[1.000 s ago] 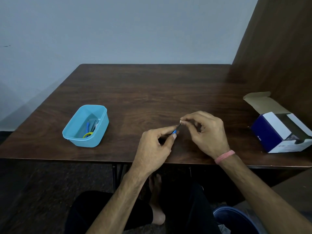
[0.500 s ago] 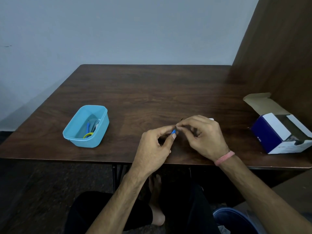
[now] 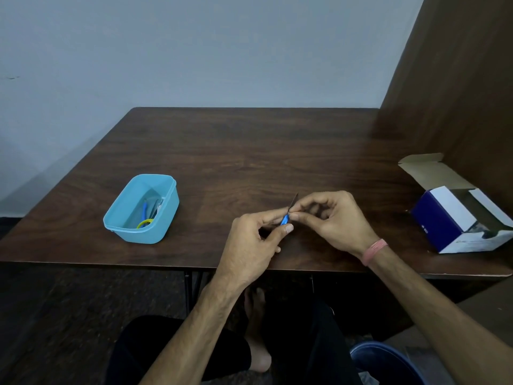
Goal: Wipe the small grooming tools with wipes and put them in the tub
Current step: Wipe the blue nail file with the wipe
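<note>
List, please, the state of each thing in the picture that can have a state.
Tub: open, no lid, some tools already inside.
Blue-handled tool: lifted above the table, pinched by both hands.
Cardboard box: on its side, flap open.
Left hand: fingers curled on the tool's handle.
Right hand: pinching the tool.

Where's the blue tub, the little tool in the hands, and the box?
light blue tub (image 3: 168, 215), head view, on its right outer wall.
blue-handled tool (image 3: 284, 219), head view, on its blue handle.
open cardboard box (image 3: 438, 216), head view, on its dark blue side.
</note>
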